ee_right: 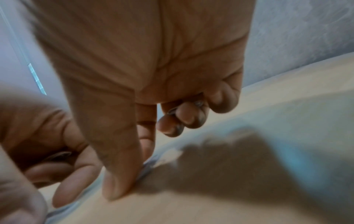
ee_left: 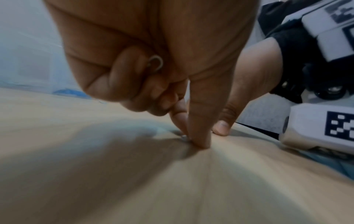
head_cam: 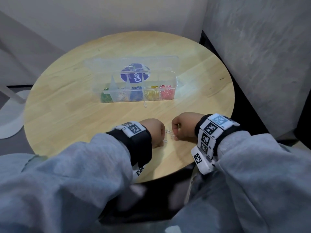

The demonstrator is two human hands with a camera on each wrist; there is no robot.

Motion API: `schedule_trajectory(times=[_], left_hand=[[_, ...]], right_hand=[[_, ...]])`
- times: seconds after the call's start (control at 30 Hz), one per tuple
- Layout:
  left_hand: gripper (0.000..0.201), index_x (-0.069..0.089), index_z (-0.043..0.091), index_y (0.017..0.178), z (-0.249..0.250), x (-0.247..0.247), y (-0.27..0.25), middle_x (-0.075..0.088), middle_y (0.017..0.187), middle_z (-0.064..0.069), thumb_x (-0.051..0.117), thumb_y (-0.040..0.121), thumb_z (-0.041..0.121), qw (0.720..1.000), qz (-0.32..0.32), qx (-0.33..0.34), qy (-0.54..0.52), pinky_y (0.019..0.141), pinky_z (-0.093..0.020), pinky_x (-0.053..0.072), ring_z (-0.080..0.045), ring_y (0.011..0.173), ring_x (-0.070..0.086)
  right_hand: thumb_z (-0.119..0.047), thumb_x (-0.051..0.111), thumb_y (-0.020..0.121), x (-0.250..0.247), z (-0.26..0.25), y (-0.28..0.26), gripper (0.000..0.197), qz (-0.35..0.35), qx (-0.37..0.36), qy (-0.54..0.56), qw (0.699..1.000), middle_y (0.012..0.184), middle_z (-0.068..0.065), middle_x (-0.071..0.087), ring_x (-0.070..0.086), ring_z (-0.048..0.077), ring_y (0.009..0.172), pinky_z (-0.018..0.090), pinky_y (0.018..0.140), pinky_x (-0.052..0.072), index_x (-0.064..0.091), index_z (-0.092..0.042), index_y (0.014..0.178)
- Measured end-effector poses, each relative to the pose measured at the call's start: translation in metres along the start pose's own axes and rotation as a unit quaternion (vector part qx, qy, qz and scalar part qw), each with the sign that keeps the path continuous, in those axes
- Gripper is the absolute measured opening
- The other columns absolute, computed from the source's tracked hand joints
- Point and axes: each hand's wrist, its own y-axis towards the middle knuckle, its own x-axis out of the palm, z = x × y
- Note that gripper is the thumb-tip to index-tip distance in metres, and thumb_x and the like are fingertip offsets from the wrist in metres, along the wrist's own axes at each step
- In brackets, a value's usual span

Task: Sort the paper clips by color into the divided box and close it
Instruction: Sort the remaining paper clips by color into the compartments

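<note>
Paper clips, white ones (head_cam: 169,133), lie between the two hands near the table's front edge; about three show, though blur hides the exact count. Left hand (head_cam: 154,132) has its thumb and forefinger pressed down on the wood at one clip, with another tucked (ee_left: 156,63) in its curled fingers. Right hand (head_cam: 182,126) pinches a clip against the table (head_cam: 67,98) and holds more in its curled fingers. One white clip (head_cam: 145,104) lies just before the open divided box (head_cam: 136,88), whose five compartments hold green, white, blue, yellow and pink clips.
</note>
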Motion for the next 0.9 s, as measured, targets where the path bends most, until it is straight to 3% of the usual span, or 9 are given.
schedule_trajectory(times=[0.17,0.27,0.33,0.43,0.5,0.57,0.67,0.77,0.9], left_hand=[[0.018,0.055,0.021,0.063,-0.010,0.001,-0.001,0.058,0.066,0.007,0.065,0.076,0.018,0.998,-0.019,-0.025,-0.061,0.062,-0.020,0.041,-0.014,0.069,0.053],[0.026,0.051,0.019,0.057,-0.023,-0.009,-0.003,0.057,0.061,0.001,0.064,0.078,0.010,0.967,-0.038,-0.053,-0.245,0.049,-0.015,0.040,-0.009,0.051,0.049],[0.033,0.042,0.014,0.057,-0.032,-0.019,-0.005,0.052,0.069,-0.008,0.057,0.084,0.001,0.913,-0.032,-0.071,-0.399,0.044,-0.016,0.035,-0.012,0.051,0.042],[0.035,0.034,0.014,0.061,-0.046,-0.034,-0.009,0.044,0.068,-0.006,0.041,0.089,-0.006,0.800,0.030,-0.092,-0.592,0.038,-0.011,0.028,-0.010,0.054,0.034],[0.033,0.035,0.014,0.062,-0.057,-0.042,-0.012,0.042,0.066,-0.004,0.039,0.088,-0.004,0.729,0.063,-0.100,-0.674,0.038,-0.011,0.026,-0.010,0.054,0.033],[0.032,0.035,0.014,0.061,-0.067,-0.048,-0.014,0.041,0.065,-0.003,0.039,0.087,-0.003,0.686,0.073,-0.103,-0.716,0.038,-0.012,0.026,-0.010,0.053,0.032],[0.031,0.033,0.014,0.060,-0.076,-0.053,-0.014,0.042,0.058,-0.002,0.034,0.085,-0.003,0.657,0.064,-0.104,-0.744,0.038,-0.013,0.026,-0.010,0.048,0.033],[0.029,0.030,0.017,0.060,-0.080,-0.053,-0.013,0.042,0.049,0.001,0.028,0.081,-0.004,0.642,0.038,-0.099,-0.759,0.038,-0.013,0.028,-0.010,0.042,0.035],[0.028,0.031,0.020,0.063,-0.079,-0.051,-0.009,0.041,0.053,0.002,0.028,0.079,-0.003,0.658,0.028,-0.091,-0.747,0.038,-0.014,0.027,-0.010,0.042,0.037]], right_hand=[[-0.025,0.064,0.085,-0.002,-0.003,0.002,0.028,-0.038,-0.005,-0.018,0.999,0.067,-0.005,0.050,0.049,0.017,0.078,0.024,0.060,0.038,0.047,-0.020,0.064],[-0.021,0.064,0.083,-0.005,-0.002,-0.001,0.023,-0.042,0.004,0.006,0.999,0.066,-0.003,0.052,0.050,0.018,0.074,0.027,0.067,0.042,0.051,-0.018,0.064],[-0.018,0.065,0.079,-0.009,0.002,-0.002,0.015,-0.036,0.017,0.064,0.997,0.067,-0.001,0.058,0.053,0.018,0.067,0.027,0.067,0.045,0.057,-0.016,0.066],[-0.015,0.066,0.078,-0.021,0.009,-0.003,0.020,-0.012,0.025,0.168,0.985,0.063,-0.002,0.059,0.053,0.013,0.057,0.020,0.057,0.044,0.055,-0.017,0.062],[-0.015,0.068,0.079,-0.029,0.011,-0.003,0.025,0.002,0.022,0.210,0.977,0.062,-0.003,0.059,0.051,0.012,0.056,0.021,0.056,0.043,0.051,-0.018,0.061],[-0.011,0.068,0.080,-0.033,0.011,-0.002,0.027,0.007,0.011,0.262,0.965,0.062,-0.001,0.059,0.050,0.013,0.054,0.022,0.057,0.042,0.048,-0.017,0.062],[0.000,0.060,0.084,-0.031,0.010,0.001,0.020,0.009,0.009,0.371,0.929,0.067,0.004,0.056,0.047,0.014,0.055,0.023,0.054,0.040,0.052,-0.015,0.073],[0.006,0.042,0.090,-0.031,0.010,0.004,0.025,-0.010,0.054,0.459,0.887,0.071,0.007,0.048,0.041,0.014,0.054,0.019,0.047,0.036,0.056,-0.013,0.083],[0.006,0.023,0.093,-0.030,0.004,0.003,0.035,-0.043,0.098,0.500,0.860,0.066,0.006,0.036,0.033,0.014,0.055,0.019,0.048,0.026,0.049,-0.006,0.072]])
